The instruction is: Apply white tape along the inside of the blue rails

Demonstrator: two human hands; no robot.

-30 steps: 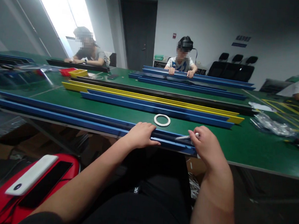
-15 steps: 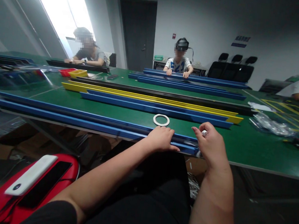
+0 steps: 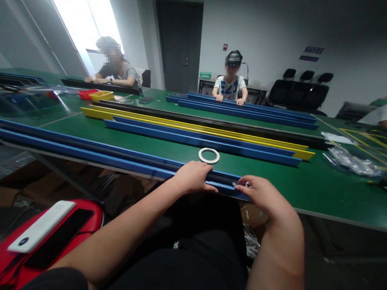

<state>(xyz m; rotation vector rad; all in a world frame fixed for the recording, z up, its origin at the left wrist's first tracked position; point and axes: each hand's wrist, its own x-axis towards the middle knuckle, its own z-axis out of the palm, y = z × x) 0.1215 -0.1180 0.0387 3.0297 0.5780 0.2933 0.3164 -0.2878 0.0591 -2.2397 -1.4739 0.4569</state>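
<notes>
A long blue channel rail with a dark inner strip lies along the near edge of the green table. My left hand rests on top of the rail, fingers curled over its near edge. My right hand is at the rail's right end, fingers pinched on a small white piece that I cannot make out clearly. A white tape ring lies flat on the table just behind the rail, between my hands.
More blue rails, a yellow rail and a black rail lie across the table. Clear plastic bags sit at the right. Two other people sit at the far side. A red bag with a white power bank is at my left knee.
My right hand dropped from above the table back down onto the rail's right end. My left hand slid a little left along the rail. The person opposite shifted their rails.
</notes>
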